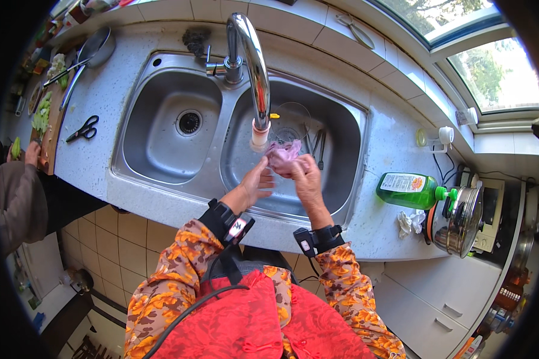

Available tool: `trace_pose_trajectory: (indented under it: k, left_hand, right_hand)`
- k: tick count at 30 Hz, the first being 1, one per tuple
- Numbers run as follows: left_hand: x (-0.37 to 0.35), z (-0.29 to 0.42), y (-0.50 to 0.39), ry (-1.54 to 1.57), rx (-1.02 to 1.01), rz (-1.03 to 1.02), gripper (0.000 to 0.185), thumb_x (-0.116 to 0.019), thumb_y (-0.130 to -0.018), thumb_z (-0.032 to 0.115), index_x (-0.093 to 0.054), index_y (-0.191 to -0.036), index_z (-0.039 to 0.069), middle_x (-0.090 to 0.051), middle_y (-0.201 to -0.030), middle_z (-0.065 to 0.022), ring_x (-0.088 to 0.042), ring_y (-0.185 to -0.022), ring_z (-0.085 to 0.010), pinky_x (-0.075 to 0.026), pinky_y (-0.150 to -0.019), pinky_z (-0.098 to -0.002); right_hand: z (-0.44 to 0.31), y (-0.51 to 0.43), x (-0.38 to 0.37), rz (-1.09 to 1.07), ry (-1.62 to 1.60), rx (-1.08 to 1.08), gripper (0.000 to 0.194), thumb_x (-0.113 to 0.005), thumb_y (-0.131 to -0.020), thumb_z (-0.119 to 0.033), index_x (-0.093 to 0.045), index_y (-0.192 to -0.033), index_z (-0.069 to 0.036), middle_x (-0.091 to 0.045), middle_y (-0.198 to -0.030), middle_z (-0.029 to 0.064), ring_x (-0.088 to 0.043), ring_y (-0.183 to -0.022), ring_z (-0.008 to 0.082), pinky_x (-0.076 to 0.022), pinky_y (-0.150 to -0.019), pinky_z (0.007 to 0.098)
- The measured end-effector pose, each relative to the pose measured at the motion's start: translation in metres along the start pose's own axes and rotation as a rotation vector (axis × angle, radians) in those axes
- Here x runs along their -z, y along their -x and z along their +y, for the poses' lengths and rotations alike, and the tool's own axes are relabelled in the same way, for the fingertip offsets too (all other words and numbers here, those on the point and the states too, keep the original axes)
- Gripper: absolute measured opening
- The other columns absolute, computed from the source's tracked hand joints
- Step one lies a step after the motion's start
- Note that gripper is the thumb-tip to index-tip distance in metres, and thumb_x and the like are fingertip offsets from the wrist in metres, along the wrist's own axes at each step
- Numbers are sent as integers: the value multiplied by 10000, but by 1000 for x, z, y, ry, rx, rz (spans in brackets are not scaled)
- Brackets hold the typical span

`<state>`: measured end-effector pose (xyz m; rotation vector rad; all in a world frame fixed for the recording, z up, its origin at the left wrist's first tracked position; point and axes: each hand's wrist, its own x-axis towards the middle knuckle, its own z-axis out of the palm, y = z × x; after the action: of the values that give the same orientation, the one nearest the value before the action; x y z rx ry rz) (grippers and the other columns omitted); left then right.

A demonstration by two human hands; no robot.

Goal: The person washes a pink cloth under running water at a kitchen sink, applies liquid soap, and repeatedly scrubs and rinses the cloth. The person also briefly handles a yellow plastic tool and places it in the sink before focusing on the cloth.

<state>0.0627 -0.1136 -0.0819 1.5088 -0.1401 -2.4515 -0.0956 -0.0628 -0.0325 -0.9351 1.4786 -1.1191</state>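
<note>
My right hand point(306, 175) grips a crumpled pink cloth point(284, 155) above the right basin point(341, 179) of the stainless steel sink. Just left of the cloth is my left hand point(254, 181), its fingers apart and its fingertips near the cloth's edge; whether they touch it I cannot tell. Over both hands arches the chrome faucet point(257, 67), its pale nozzle point(259, 134) close to the cloth. In the same basin lie several metal utensils point(321, 150), a clear round lid or bowl point(296, 110) and a small yellow piece point(275, 116).
The left basin point(161, 125) adjoins. Black-handled scissors point(84, 129) lie on the left counter by a cutting board point(56, 130) with chopped vegetables, where another person's hand point(33, 152) rests. On the right are a green soap bottle point(408, 190), crumpled tissue point(408, 223) and a glass-lidded pot point(458, 220).
</note>
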Motion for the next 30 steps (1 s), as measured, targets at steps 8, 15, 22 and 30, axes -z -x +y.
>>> trace_pose_trajectory:
  k: [8,15,22,30]
  left_hand:
    - [-45,-42,-17,353,-1,-400,282,-472,-973,379,-549,-1095,137,-646,-1001,-15,-639,-840,-164,-554,-625,-309]
    - [-43,-15,-5,239,-340,-533,183,-538,-919,271,-586,-1026,131,-609,-868,14,-609,-760,-120,-518,-638,-262]
    - [-55,-32,14,163,-122,-140,197,-482,-940,314,-579,-1009,157,-624,-843,12,-615,-687,-130,-515,-571,-321]
    - [-49,-16,11,53,-399,-253,246,-573,-927,380,-594,-952,136,-623,-838,16,-617,-686,-120,-519,-568,-280]
  right_hand:
    - [-17,-20,-15,252,848,-31,270,-564,-888,-296,-563,-821,-34,-622,-786,220,-614,-771,416,-472,-636,477]
    - [-19,10,-26,262,726,515,228,-615,-858,-285,-612,-854,-57,-596,-869,156,-586,-827,308,-463,-727,405]
    - [-16,-10,-20,338,614,20,276,-581,-878,-295,-612,-787,-36,-589,-757,207,-579,-683,402,-465,-620,425]
    - [-26,9,-36,230,749,364,205,-598,-869,-258,-628,-858,-56,-567,-874,168,-554,-825,337,-449,-730,403]
